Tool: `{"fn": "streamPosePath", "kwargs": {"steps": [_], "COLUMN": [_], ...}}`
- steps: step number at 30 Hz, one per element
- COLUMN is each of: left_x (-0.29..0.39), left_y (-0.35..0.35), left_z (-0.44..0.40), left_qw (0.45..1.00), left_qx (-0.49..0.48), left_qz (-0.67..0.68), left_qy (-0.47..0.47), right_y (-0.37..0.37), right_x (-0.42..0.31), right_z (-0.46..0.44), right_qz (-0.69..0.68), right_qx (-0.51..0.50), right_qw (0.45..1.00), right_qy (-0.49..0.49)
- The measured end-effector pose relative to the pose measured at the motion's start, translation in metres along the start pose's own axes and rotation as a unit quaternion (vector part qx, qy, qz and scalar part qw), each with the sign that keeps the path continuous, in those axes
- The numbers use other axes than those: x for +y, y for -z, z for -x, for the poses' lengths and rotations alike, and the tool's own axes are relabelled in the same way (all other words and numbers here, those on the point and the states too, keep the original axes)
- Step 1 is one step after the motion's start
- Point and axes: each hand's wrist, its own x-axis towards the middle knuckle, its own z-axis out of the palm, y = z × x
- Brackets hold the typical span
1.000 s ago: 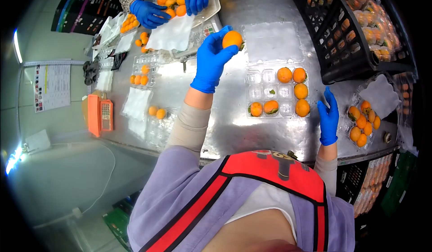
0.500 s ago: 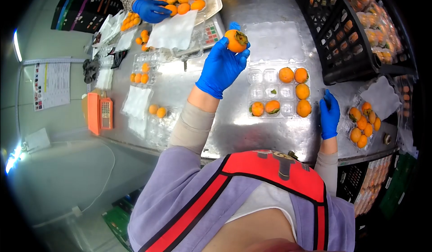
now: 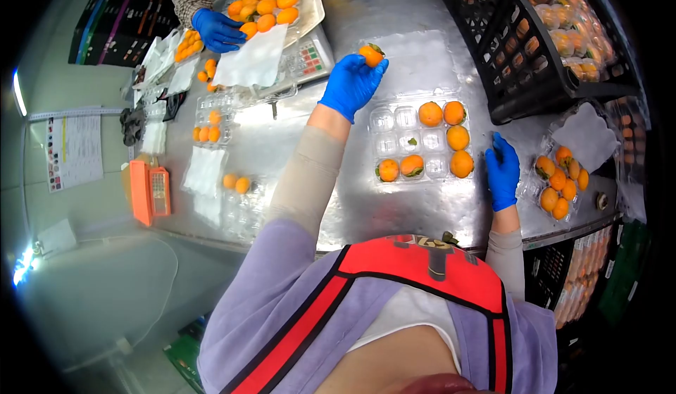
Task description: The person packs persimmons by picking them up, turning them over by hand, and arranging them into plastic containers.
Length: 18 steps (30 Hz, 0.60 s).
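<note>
My left hand [image 3: 352, 84], in a blue glove, pinches an orange persimmon [image 3: 371, 57] with a green calyx. It is raised near the back left corner of the clear plastic tray [image 3: 434, 140], beside its flat lid [image 3: 422, 59]. Several persimmons sit in the tray's right column, top row and bottom row; a small green leaf bit [image 3: 412, 141] lies in a middle cup. My right hand [image 3: 503, 172], also blue-gloved, rests on the metal table right of the tray, fingers apart with nothing in them. A second clear pack of persimmons [image 3: 561, 180] is to its right.
A black crate [image 3: 517, 84] of packed fruit stands at the back right. At the back left, a co-worker's gloved hand [image 3: 218, 30] touches fruit on a scale [image 3: 310, 56]. Partly filled trays and an orange box [image 3: 141, 192] are on the left.
The view has shifted slightly. My left hand has moved a little right and away from me with the persimmon, whose calyx has turned away from me. My right hand stays beside the tray.
</note>
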Motion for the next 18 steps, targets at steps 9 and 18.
{"fn": "streamPosePath", "kwargs": {"steps": [9,18], "left_x": [-0.006,-0.005], "left_y": [-0.001,-0.007], "left_z": [-0.003,0.000], "left_qw": [0.977,0.982], "left_qx": [-0.022,-0.042], "left_qz": [-0.179,-0.164], "left_qy": [-0.117,-0.080], "right_y": [0.000,0.000], "right_x": [-0.014,-0.016], "right_z": [0.001,0.002], "right_qz": [0.077,0.110], "right_qx": [0.012,0.007], "right_qw": [0.995,0.992], "right_qy": [0.055,0.053]}}
